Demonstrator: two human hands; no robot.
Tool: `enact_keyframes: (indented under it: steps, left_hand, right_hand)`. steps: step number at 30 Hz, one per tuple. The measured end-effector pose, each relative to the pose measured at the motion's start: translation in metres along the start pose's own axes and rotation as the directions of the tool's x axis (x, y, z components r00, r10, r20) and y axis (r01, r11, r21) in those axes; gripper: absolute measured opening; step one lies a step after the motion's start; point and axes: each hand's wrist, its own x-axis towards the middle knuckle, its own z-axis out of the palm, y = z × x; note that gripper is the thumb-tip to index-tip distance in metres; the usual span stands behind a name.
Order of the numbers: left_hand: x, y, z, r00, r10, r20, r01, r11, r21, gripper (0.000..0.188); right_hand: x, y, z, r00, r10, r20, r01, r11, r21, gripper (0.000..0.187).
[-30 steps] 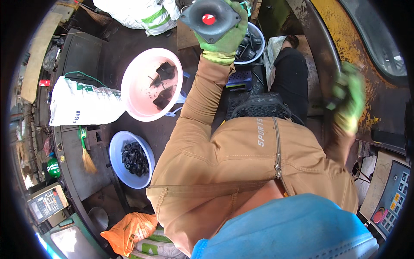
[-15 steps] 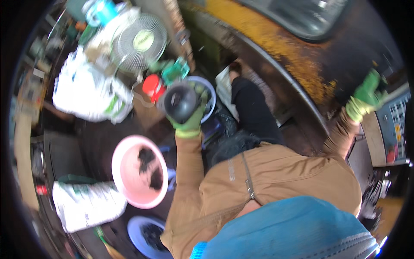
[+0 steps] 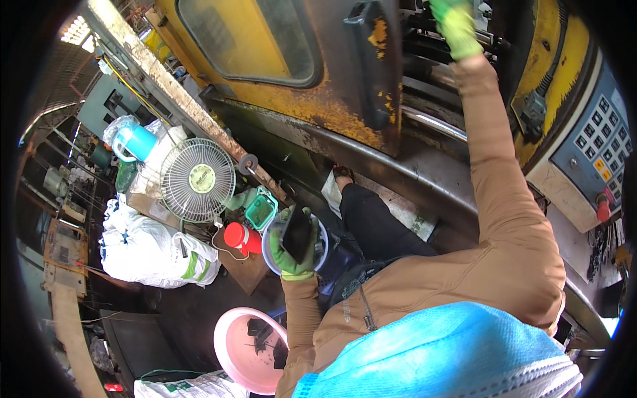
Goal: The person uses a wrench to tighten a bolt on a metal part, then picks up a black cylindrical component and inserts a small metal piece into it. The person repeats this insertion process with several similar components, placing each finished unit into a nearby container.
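My left hand (image 3: 284,255), in a green glove with a yellow cuff, grips a dark cup-shaped part (image 3: 298,235). It is over a pale blue basin (image 3: 322,255), whose contents are mostly hidden by the hand and the part. My right hand (image 3: 456,28), gloved the same way, is stretched far forward at the open front of a yellow machine, past the edge of its worn door (image 3: 371,73). Motion smears that hand and the top edge cuts it off, so its fingers cannot be read.
A pink basin (image 3: 232,351) with black pieces lies near my left forearm. Beyond it are a red-lidded container (image 3: 243,237), a green basket (image 3: 261,209), a fan (image 3: 198,180) and white sacks (image 3: 152,245). A button panel (image 3: 597,142) stands at the right.
My right hand has swung from the far right to the machine's opening. My left hand still holds the dark part, now turned more side-on. The view has shifted toward the machine.
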Motion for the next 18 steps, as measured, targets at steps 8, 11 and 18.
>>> enact_keyframes:
  steps: [8, 11, 18]
  left_hand:
    - [-0.001, -0.021, -0.016, 0.989, 0.046, 0.144, -0.066, 0.988, 0.139, 0.05]
    - [-0.007, -0.024, -0.039, 0.99, 0.074, -0.122, -0.048, 0.978, 0.205, 0.045]
    - [0.0, -0.026, -0.06, 0.936, 0.133, -0.327, -0.021, 0.946, 0.324, 0.032]
  right_hand:
    - [0.139, 0.219, -0.03, 0.907, 0.025, 0.421, 0.365, 0.451, -0.814, 0.032]
    - [0.171, 0.254, -0.038, 0.995, 0.091, 0.026, -0.04, 0.654, -0.756, 0.049]
    - [0.243, 0.288, -0.028, 1.0, 0.023, -0.005, -0.017, 0.612, -0.791, 0.062]
